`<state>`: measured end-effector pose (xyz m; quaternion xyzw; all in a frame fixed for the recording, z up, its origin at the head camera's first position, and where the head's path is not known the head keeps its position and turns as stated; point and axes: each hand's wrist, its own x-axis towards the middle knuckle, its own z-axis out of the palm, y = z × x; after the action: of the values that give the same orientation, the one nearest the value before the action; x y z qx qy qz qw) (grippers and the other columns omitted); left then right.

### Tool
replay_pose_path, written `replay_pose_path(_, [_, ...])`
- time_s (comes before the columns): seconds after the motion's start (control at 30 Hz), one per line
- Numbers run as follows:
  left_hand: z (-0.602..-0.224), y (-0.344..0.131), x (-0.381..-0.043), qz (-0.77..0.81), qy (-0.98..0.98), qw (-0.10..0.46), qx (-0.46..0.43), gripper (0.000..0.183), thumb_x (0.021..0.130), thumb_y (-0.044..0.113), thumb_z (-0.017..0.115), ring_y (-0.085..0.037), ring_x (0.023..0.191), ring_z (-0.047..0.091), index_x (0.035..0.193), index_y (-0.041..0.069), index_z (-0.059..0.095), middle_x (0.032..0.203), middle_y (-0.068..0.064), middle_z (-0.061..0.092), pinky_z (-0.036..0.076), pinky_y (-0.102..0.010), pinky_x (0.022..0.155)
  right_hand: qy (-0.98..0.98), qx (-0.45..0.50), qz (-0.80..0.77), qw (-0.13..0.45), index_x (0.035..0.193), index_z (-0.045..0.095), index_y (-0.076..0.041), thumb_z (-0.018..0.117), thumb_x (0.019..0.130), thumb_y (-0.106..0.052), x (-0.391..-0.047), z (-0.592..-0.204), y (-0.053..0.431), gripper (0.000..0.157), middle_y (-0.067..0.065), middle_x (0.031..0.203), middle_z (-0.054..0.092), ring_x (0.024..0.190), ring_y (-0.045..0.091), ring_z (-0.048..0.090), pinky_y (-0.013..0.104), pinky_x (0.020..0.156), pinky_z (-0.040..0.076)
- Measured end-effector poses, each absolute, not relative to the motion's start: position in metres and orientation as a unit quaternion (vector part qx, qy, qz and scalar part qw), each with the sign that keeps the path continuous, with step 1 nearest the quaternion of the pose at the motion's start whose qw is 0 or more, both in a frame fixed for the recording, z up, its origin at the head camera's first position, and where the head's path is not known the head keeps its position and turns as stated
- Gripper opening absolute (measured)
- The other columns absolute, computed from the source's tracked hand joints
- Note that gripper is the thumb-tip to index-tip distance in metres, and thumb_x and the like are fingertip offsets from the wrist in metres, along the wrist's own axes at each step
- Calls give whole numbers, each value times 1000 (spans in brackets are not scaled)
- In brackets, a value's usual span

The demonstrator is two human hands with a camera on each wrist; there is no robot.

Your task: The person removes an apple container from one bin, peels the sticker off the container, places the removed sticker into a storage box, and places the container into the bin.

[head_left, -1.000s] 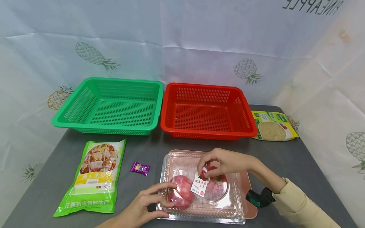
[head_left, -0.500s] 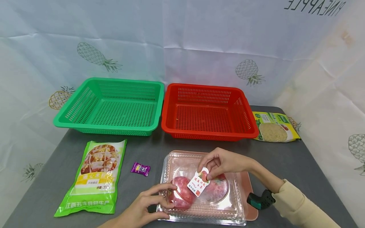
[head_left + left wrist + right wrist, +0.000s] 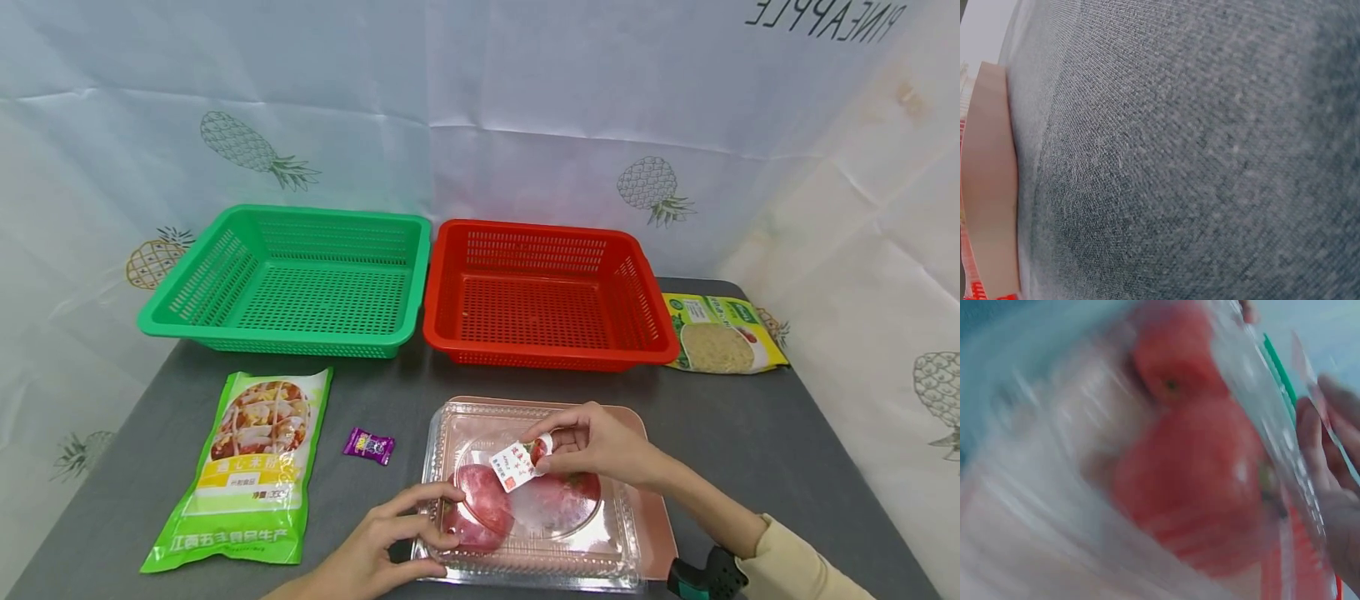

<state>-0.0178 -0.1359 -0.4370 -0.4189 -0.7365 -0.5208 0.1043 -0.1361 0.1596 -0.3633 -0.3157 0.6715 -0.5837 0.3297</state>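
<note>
A clear plastic box holds red apples under its ribbed lid, toward the front of the table. My left hand rests on the box's left edge, thumb and fingers spread apart. Above the lid my right hand pinches a small white label, printed with an apple and red writing, between thumb and fingers. The right wrist view shows this label almost edge-on, apart from the lid, with the blurred apples beside it. The left wrist view shows mostly dark cloth and no hand.
A pink tray lies beneath the box. Behind stand a green basket and a red basket. A green food packet and a purple candy lie left; a yellow packet lies right.
My right hand has turned the label from upright to slanting leftward, and has shifted slightly right with its wrist lower. The left hand stays on the box's edge.
</note>
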Motion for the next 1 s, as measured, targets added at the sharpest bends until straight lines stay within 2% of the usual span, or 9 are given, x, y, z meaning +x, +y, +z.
replay_pose_path(0.1, [-438,-135,-18,-522,-733,113,-421,34,74,4,80,-23,120,51,105,13,69,129,-14,53,41,-24,100,687,-252,-609,306,112,65,7,75,81,-4,-127,-363,157,35,13,97,70,80,14,68,27,70,56])
replay_pose_path(0.2, [-439,-133,-19,-523,-726,129,-426,32,74,5,81,-23,115,53,103,12,69,125,-14,54,43,-23,97,694,-222,-624,281,111,64,8,76,80,-3,-119,-364,157,36,11,93,71,80,15,69,29,70,57])
replay_pose_path(0.4, [-441,-130,-17,-552,-713,134,-412,34,69,3,84,-22,107,54,98,10,69,119,-13,54,45,-21,93,701,-205,-642,234,111,65,7,76,79,-2,-104,-367,154,35,0,81,69,64,6,59,22,64,54])
replay_pose_path(0.57, [-441,-127,-16,-561,-713,143,-397,41,66,6,87,-20,104,53,101,10,66,113,-10,54,46,-20,90,702,-191,-656,200,111,66,6,78,77,-4,-98,-370,150,37,4,83,69,63,9,59,20,60,52])
replay_pose_path(0.7, [-440,-125,-17,-545,-721,159,-397,40,70,7,85,-18,101,53,105,10,67,110,-9,54,47,-17,84,703,-174,-664,187,111,65,7,78,76,-2,-96,-369,149,39,2,77,67,66,10,62,21,60,52])
replay_pose_path(0.8, [-439,-123,-18,-538,-719,175,-404,32,71,7,85,-18,97,54,99,9,70,107,-9,53,48,-19,82,699,-159,-672,187,113,64,8,77,77,0,-95,-368,149,40,0,76,66,70,10,66,23,63,53])
replay_pose_path(1.0, [-436,-122,-17,-564,-701,174,-400,27,70,1,84,-19,97,53,92,8,70,104,-9,53,50,-22,83,678,-161,-690,195,114,58,16,73,80,2,-91,-368,152,39,3,86,71,78,11,69,27,72,56])
